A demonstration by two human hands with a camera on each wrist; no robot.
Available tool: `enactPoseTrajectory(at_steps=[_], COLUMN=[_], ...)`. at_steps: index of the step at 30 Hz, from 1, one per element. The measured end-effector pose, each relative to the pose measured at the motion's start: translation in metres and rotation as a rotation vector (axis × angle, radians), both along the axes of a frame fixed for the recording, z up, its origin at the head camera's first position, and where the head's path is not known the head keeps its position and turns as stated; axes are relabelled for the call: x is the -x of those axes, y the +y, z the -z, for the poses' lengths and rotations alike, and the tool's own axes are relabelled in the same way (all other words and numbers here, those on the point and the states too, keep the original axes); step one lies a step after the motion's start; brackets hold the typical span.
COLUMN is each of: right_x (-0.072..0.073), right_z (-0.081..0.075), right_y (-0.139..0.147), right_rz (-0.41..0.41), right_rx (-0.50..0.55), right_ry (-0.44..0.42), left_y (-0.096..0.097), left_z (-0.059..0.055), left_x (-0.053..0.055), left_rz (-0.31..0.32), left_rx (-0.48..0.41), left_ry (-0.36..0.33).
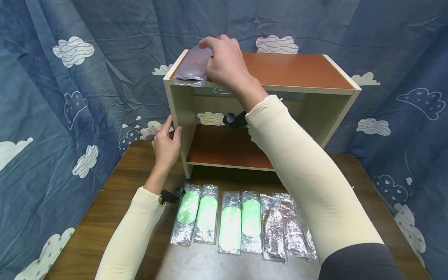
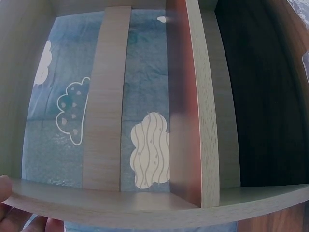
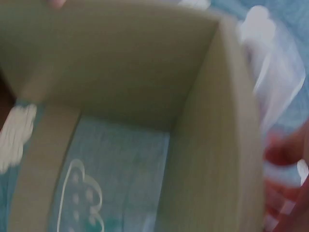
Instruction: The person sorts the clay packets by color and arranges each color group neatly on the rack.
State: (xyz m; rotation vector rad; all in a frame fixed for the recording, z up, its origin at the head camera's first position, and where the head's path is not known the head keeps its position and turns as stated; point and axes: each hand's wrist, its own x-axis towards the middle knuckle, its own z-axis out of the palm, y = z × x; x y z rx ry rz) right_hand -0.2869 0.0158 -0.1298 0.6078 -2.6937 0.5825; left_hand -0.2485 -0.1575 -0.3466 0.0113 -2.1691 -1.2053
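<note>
In the head view my right hand (image 1: pixel 225 58) is over the top of a small two-tier shelf (image 1: pixel 297 70). Its thumb and fingers grip the right side of a pale purple plastic packet (image 1: pixel 194 64), which lies along the top's left end, its clear edge at the front. The right wrist view shows the packet (image 3: pixel 275 72) and a blurred right hand (image 3: pixel 287 169) beside the shelf's edge. My left hand (image 1: pixel 167 146) holds the left side panel (image 1: pixel 178 116), thumb over the front edge, fingers along the outside.
On the table before the shelf lies a row of clear packets, several with green contents (image 1: pixel 230 223) and others with dark brown contents (image 1: pixel 273 225). My right forearm covers part of the row. A blue cloud-patterned cloth (image 1: pixel 115 58) hangs behind the wooden table (image 1: pixel 101 206).
</note>
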Motion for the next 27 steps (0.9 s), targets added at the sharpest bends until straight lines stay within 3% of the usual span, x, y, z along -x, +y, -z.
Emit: enactPoseTrajectory(at_steps=[3,6,12,27], right_x=[0.0,0.001,0.003,0.017], right_z=[0.004,0.007,0.009,0.008], right_y=[0.007,0.008,0.006,0.005], right_rz=[-0.146,-0.224,-0.235,-0.237], right_rx=[-0.03,-0.047,-0.052,-0.054], right_ry=[0.112,0.096,-0.016,-0.035], left_y=[-0.001,-0.002,-0.002,0.001], left_z=[0.0,0.001,0.004,0.003], left_x=[0.0,-0.001,0.001,0.002], left_rz=[-0.004,-0.01,-0.007,-0.013], left_rx=[-0.012,-0.015,-0.009,0.008], left_ry=[-0.001,-0.002,-0.002,0.002])
